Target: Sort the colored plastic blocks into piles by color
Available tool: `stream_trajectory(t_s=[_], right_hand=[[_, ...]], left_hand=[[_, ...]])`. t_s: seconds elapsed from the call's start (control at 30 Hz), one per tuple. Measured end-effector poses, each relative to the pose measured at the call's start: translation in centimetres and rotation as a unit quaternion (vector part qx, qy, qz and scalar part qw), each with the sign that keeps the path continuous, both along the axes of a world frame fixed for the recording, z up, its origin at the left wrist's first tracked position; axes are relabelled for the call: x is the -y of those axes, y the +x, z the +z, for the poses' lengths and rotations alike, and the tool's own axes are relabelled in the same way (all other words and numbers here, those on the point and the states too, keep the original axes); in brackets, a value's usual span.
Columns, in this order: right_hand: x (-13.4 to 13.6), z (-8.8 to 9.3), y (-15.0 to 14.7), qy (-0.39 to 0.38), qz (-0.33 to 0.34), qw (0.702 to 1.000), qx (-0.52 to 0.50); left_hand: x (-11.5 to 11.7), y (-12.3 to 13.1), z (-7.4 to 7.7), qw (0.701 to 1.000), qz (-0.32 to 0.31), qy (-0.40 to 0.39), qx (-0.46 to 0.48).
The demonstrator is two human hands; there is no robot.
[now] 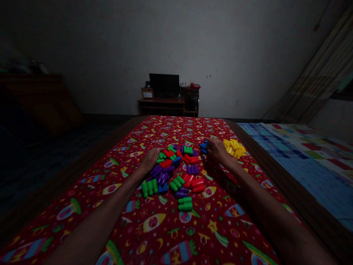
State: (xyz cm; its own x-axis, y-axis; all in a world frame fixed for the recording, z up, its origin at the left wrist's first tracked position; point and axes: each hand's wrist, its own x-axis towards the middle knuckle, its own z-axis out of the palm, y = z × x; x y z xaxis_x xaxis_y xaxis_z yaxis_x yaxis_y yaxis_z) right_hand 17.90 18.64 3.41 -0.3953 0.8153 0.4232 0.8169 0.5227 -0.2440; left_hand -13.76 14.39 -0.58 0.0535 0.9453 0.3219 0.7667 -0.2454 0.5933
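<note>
My left hand [151, 161] rests against the left side of a heap of toy building blocks. Its fingertips are mostly hidden, touching the heap near some green blocks [161, 158]. My right hand [217, 149] is at the heap's far right, its fingers bent round a blue building block [203, 147] on the cloth. Between the hands lie red blocks [191, 159], purple blocks [192, 169] and green blocks [177, 183]. Just right of my right hand sits a separate pile of yellow blocks [235, 148]. The nearest piece is a green block [185, 204].
A red cloth [154, 224] printed with rockets covers the long table, which has a dark wooden edge [256, 165]. Beyond it stands a small desk [161, 101] with a black monitor [164, 85]. A checked mat [284, 158] lies to the right. A wooden cabinet [35, 99] is at left.
</note>
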Motion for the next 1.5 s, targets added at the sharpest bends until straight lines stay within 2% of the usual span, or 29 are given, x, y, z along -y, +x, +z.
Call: stream_trajectory(t_s=[0.1,0.2,0.27,0.37,0.47,0.57,0.67,0.83,0.93,1.13,1.23,1.33,1.43,1.5], right_hand=[[2.2,0.3,-3.5,-0.023,0.138,0.989,-0.043],[4.1,-0.3,-6.9,-0.012,0.283,0.958,-0.036],[4.7,-0.9,-8.2,0.001,0.318,0.948,-0.003],[4.9,-1.3,-8.5,0.009,0.289,0.957,0.028],[4.3,-0.6,-7.5,-0.02,0.224,0.974,-0.02],[3.0,0.5,-5.5,-0.042,0.126,0.985,-0.111],[1.3,1.3,-2.7,-0.018,0.004,0.99,-0.142],[-0.8,1.0,1.7,0.027,-0.206,0.976,-0.068],[-1.0,0.3,2.6,0.009,-0.261,0.965,-0.003],[-0.9,-0.4,2.2,-0.037,-0.218,0.973,0.072],[-0.7,0.2,2.0,-0.054,-0.221,0.971,0.077],[0.0,1.6,1.1,-0.018,-0.207,0.975,0.081],[2.0,2.9,-1.3,0.041,-0.103,0.989,0.093],[4.1,3.2,-3.8,0.047,0.01,0.994,0.1]], left_hand=[[-0.1,0.0,-0.1,1.0,-0.005,0.001,0.002],[-0.1,0.0,-0.3,1.0,-0.004,0.007,0.011],[-0.2,0.0,-0.4,1.0,-0.006,0.012,0.019],[-0.2,-0.1,-0.6,1.0,-0.012,0.014,0.024],[-0.3,-0.2,-0.7,1.0,-0.01,0.013,0.021],[-0.3,-0.2,-0.5,1.0,-0.007,0.007,0.005],[-0.3,-0.1,-0.4,1.0,-0.007,-0.002,-0.005],[-0.1,0.0,-0.2,1.0,-0.01,0.002,0.003],[-0.2,-0.1,-0.3,1.0,-0.012,0.001,0.008],[-0.3,-0.2,-0.3,1.0,-0.01,-0.005,-0.001],[-0.2,-0.2,-0.3,1.0,-0.012,-0.001,-0.007],[-0.1,-0.1,-0.2,1.0,-0.012,-0.001,-0.006],[-0.1,-0.1,-0.2,1.0,-0.007,0.0,0.002],[-0.2,-0.1,-0.3,1.0,-0.003,0.001,0.008]])
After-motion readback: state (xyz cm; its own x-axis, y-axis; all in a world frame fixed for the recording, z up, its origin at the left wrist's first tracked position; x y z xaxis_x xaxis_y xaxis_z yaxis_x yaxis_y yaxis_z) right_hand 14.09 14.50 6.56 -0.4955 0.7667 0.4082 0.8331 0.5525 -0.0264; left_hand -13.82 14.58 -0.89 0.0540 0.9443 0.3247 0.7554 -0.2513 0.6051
